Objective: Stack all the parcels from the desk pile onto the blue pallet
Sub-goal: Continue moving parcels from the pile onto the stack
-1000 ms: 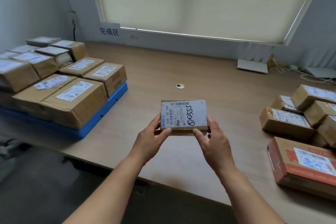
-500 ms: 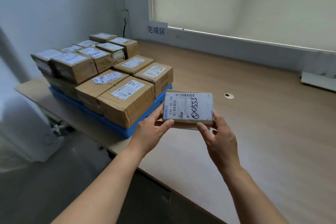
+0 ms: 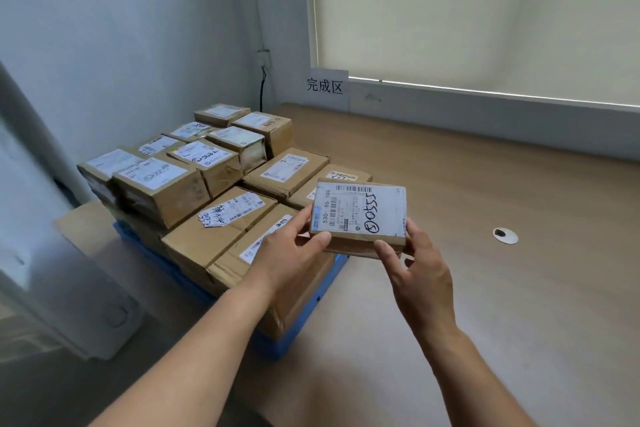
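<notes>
Head view: left grip [image 3: 291, 262] and right grip [image 3: 420, 276] clasp parcel [image 3: 360, 215] beside boxes [image 3: 162, 184] on blue pallet [image 3: 273, 348]

Your parcel [image 3: 360, 218]: matt brown cardboard, white paper label.
Stacked parcels [image 3: 162, 191]: taped brown cardboard.
Pallet [image 3: 273, 348]: smooth blue plastic.
Table [image 3: 485, 288]: smooth matt wood-look top.

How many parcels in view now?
13. One held parcel between left hand and right hand; eight back-left parcels on the blue pallet; four front-right parcels sit lower. Lower layers may hide more.
</notes>
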Motion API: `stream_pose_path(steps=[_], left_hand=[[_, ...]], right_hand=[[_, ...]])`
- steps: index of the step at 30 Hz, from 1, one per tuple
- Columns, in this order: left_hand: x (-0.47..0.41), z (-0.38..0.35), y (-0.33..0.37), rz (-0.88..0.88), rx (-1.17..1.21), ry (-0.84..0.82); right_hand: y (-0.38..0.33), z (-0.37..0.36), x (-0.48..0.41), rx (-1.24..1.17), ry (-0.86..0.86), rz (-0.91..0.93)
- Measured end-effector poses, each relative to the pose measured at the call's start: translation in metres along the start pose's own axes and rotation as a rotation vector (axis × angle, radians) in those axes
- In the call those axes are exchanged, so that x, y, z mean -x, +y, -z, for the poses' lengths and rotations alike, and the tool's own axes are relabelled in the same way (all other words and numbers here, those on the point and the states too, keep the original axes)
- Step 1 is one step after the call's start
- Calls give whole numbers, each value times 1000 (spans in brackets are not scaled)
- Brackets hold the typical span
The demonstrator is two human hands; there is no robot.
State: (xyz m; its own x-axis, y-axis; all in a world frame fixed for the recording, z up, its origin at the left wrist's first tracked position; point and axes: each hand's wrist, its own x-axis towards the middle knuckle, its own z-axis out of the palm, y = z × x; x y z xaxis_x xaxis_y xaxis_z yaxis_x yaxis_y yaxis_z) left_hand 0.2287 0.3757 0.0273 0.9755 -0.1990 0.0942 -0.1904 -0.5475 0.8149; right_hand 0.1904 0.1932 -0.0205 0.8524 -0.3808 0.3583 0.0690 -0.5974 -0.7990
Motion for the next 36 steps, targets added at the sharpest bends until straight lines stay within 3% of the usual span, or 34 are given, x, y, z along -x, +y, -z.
stream_pose_path(steps=[9, 22, 36], left_hand=[[-86, 46, -22, -22, -51, -70], [-267, 135, -61, -259, -321, -307], [-417, 150, -105, -425, -824, -365]], right_hand=[[-18, -56, -60, 22, 16, -32], [-75, -171, -164, 62, 140, -179], [-75, -269, -249, 198, 188, -375]])
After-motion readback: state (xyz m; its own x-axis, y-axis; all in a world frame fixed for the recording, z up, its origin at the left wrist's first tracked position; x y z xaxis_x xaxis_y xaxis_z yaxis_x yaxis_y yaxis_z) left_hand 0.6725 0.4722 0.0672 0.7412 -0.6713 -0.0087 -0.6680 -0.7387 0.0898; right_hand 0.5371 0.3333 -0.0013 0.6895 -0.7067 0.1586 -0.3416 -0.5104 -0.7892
